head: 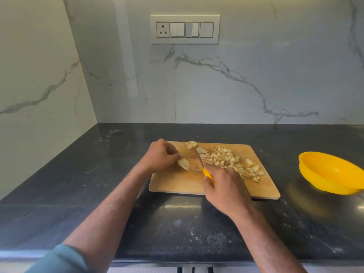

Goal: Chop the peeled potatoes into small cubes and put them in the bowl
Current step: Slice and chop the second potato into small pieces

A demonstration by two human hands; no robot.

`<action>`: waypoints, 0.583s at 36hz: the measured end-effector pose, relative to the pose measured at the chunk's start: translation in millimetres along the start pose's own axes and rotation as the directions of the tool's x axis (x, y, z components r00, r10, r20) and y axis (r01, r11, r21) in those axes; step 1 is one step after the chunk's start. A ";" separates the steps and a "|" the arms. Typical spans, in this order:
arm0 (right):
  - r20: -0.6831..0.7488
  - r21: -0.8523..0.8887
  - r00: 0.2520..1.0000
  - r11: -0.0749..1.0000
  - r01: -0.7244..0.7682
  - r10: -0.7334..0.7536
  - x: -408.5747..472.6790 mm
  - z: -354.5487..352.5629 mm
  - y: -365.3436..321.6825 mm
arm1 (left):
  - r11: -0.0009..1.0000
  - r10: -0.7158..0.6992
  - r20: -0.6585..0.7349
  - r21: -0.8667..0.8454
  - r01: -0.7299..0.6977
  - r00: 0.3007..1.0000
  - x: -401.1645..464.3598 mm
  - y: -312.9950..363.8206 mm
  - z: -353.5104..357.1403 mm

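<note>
A wooden cutting board (173, 184) lies on the dark counter. My left hand (161, 155) pinches a potato slice (184, 164) at the board's left side. My right hand (224, 189) grips a yellow-handled knife (207, 174); its blade (199, 157) points away, toward the board's far edge. A heap of small potato cubes (230, 161) covers the board's right half. Two larger potato pieces (191, 144) lie near the far edge, one beside the blade tip. An empty yellow bowl (332, 172) stands on the counter to the right of the board.
The black stone counter (98, 174) meets marble walls at the back and left. A switch panel (185, 29) is on the back wall. The counter's front edge runs below my forearms.
</note>
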State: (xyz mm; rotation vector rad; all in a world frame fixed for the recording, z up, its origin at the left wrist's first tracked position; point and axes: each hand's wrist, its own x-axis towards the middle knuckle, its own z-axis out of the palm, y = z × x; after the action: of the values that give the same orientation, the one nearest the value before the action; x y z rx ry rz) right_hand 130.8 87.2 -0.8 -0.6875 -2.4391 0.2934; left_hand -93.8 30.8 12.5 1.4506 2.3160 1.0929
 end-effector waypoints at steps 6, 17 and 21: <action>0.006 -0.018 1.000 1.000 -0.001 0.001 -0.2 1.1 -0.7 | 0.990 0.079 0.261 0.096 -0.107 0.962 -1.8 -6.7 -9.5; 0.045 0.011 0.994 0.995 -0.097 0.096 4.1 8.6 -12.0 | 0.984 0.087 0.097 0.149 -0.101 0.991 -0.8 -1.6 7.1; 0.052 0.034 0.996 0.997 -0.073 0.071 10.2 10.6 -19.0 | 0.988 0.127 0.057 0.082 -0.131 0.990 -2.3 -3.2 8.4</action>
State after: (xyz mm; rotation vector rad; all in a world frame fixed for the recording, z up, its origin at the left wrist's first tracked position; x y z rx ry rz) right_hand 109.7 76.1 2.1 -0.7616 -2.4546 0.3863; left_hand -90.5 32.2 3.9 1.6604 2.2869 0.9868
